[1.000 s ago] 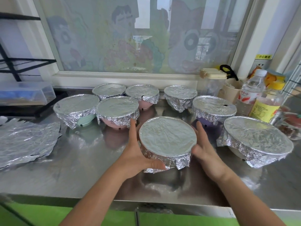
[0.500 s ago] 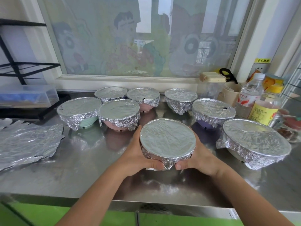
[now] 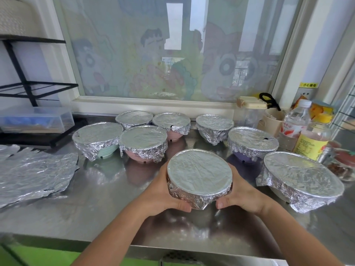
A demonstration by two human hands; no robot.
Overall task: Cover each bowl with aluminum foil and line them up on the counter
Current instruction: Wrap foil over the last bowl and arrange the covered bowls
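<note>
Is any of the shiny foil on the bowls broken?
Yes. The foil on the purple bowl has a small dark hole near its right rim, and the back pink bowl has a little tear at its front edge.

The one camera sits on my head; it looks forward and down, close over the surface (image 3: 96, 204), toward the window (image 3: 172, 50).

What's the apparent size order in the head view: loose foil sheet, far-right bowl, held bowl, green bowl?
1. loose foil sheet
2. far-right bowl
3. held bowl
4. green bowl
Last two unsure: the held bowl sits nearer the camera.
</note>
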